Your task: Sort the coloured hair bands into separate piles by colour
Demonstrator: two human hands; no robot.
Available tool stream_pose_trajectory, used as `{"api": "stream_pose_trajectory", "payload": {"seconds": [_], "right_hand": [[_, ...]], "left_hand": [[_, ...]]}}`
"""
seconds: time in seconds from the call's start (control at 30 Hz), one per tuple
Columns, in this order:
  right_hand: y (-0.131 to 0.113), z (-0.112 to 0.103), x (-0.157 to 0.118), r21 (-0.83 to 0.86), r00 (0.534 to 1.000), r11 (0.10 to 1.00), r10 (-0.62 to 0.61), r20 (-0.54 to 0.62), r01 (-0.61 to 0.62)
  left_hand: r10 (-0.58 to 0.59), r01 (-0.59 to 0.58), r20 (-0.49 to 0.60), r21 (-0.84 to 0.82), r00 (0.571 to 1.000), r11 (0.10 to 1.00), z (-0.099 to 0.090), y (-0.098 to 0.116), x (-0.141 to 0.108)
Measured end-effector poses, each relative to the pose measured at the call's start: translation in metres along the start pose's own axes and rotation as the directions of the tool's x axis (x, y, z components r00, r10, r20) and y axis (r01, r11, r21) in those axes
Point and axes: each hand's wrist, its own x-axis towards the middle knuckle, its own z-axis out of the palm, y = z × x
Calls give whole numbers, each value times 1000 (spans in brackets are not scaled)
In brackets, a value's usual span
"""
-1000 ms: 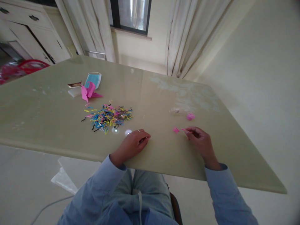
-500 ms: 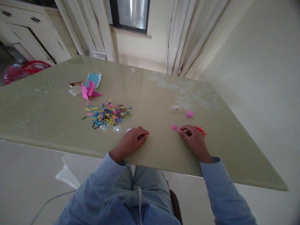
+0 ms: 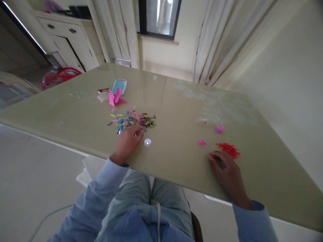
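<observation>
My left hand (image 3: 128,141) is at the near edge of a pile of small multicoloured rubber bands (image 3: 137,119), its fingertips pressed together against the pile. Whatever may be between those fingertips is too small to make out. Just right of this hand lies a small clear round piece (image 3: 147,142). My right hand (image 3: 227,169) rests on the table with thumb and fingers curled together, and nothing shows in them. Beside it are a heap of red bands (image 3: 229,150) and a little pink clump of bands (image 3: 202,143), both apart from the fingertips.
A pink ring-like bundle (image 3: 220,129) and a clear plastic tube or bag (image 3: 205,121) lie beyond my right hand. Farther left are a pink folded-paper piece (image 3: 116,97), a blue face mask (image 3: 119,86) and a small white packet (image 3: 103,97). The table's front edge (image 3: 161,179) runs before my lap.
My left hand has moved left onto the multicoloured pile. My right hand has drawn back from the pink clump towards me, uncovering the red heap. The camera view has turned left.
</observation>
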Motion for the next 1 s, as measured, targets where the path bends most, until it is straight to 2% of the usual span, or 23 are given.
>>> {"api": "stream_pose_trajectory", "payload": {"seconds": [0.13, 0.3, 0.6, 0.73, 0.8, 0.87, 0.93, 1.0], "right_hand": [[1, 1, 1, -3, 1000, 1000, 20, -6, -20], [4, 1, 2, 2, 1000, 1000, 22, 5, -22], [5, 0, 1, 17, 1000, 999, 28, 11, -29], [4, 0, 1, 26, 999, 999, 32, 17, -32], [4, 0, 1, 30, 999, 999, 36, 16, -36], [4, 0, 1, 30, 999, 999, 40, 14, -40], [4, 1, 1, 32, 999, 999, 40, 8, -41], [4, 1, 0, 32, 999, 999, 39, 7, -39]], "left_hand": [[-24, 19, 36, 129, 999, 991, -7, -1, 24], [29, -71, 151, 276, 988, 958, -4, 7, 46], [-13, -61, 217, 333, 976, 941, -1, 18, 53], [-17, -48, 199, 318, 980, 947, -1, 16, 53], [2, -44, 150, 276, 989, 960, -2, 12, 50], [36, -49, 81, 165, 996, 985, -3, 8, 46], [32, -32, 15, -3, 999, 999, -4, 5, 39], [-28, 22, -23, -200, 999, 980, -7, 5, 31]]}}
